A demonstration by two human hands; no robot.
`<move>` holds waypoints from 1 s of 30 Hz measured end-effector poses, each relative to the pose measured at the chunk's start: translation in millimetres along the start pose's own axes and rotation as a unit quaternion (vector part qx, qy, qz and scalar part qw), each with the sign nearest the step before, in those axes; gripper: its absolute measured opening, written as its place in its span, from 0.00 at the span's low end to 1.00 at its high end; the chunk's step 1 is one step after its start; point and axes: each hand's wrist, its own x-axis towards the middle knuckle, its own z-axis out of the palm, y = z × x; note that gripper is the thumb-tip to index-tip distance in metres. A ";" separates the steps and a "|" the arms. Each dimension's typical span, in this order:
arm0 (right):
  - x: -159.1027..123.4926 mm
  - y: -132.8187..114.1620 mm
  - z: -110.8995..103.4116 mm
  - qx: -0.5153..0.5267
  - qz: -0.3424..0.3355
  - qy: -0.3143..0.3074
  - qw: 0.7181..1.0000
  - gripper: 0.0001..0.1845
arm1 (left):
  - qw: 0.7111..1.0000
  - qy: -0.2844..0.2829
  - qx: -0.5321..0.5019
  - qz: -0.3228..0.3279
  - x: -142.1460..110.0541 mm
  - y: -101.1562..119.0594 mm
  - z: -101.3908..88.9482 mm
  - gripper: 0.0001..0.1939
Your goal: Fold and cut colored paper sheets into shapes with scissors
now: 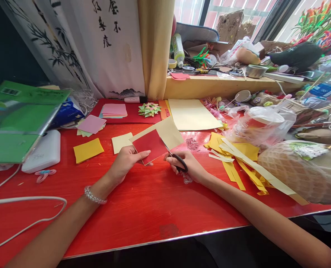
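Note:
My left hand (129,162) pinches a red paper square (151,146) laid over a larger cream paper sheet (169,131), thumb on top. Black-handled scissors (179,163) are gripped in my right hand (189,165), fingers through the loops. Their blades meet the papers along the red square's right edge. A small cream paper piece (121,142) lies on the table just behind my left hand. To its left is a stack of yellow paper squares (88,150). Yellow and cream offcuts (238,163) are heaped to the right of my right hand.
Cream sheets (193,114) and a folded-paper ring (149,109) lie at the back of the red table (143,219). A green packet (22,123), a white power bank (42,150) and cables occupy the left. Bagged items (302,171) crowd the right; clutter fills the windowsill.

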 end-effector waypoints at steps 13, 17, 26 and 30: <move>0.0 0.8 -1.3 -0.007 -0.010 -0.005 1.000 0.15 | 1.000 -0.010 -0.021 -0.007 1.5 -3.3 2.2 0.15; -0.2 2.1 -0.6 -0.013 -0.029 -0.009 0.999 0.14 | 1.000 0.000 -0.028 -0.014 1.4 -4.0 2.1 0.14; -1.6 1.0 1.1 -0.024 -0.035 0.001 0.999 0.15 | 0.999 -0.012 -0.045 -0.012 0.1 -1.9 3.9 0.12; -2.6 1.3 2.8 -0.013 -0.037 0.020 0.999 0.15 | 0.999 -0.016 -0.036 0.001 1.1 -2.9 4.9 0.14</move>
